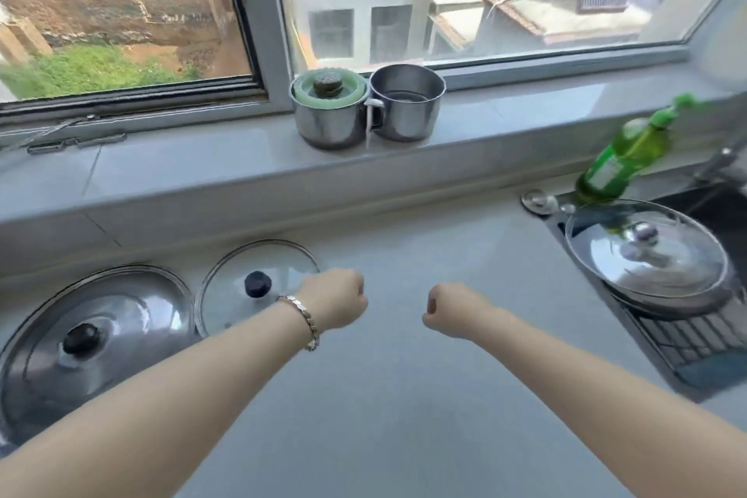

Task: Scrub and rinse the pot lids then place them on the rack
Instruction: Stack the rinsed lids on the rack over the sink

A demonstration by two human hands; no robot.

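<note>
Far left, on the pale grey countertop point(404, 396): a large round stainless-steel pot lid with a black knob point(121, 315), lying flat with the knob up.

Just beside it on the right: a smaller round glass lid with a metal rim and a dark knob point(258, 263), also flat on the counter. Their rims are close; I cannot tell whether they touch.

The left hand point(337, 297) is clenched into a fist and holds nothing. It is held over the counter, with its forearm crossing the near edge of the glass lid. A silver link bracelet point(303, 319) sits on that wrist.

Centre back, on the grey window sill point(161, 170): two steel mugs side by side. The left mug point(329, 125) is capped with a pale green round insert. The right mug point(406, 113) is uncovered.

The right hand point(450, 309) is likewise clenched and holds nothing. It is held near the left fist, with a gap between them.

Right: a green plastic bottle with a green cap point(624, 156) stands at the back corner of the dark sink point(719, 210); it is blurred. In front of it, a third lid, glass with a steel rim and a metal knob point(667, 267), lies over the sink's left part. Below it is a dark slatted rack point(687, 336); contact between the two is unclear. A metal tap point(719, 162) shows at the far right edge.
</note>
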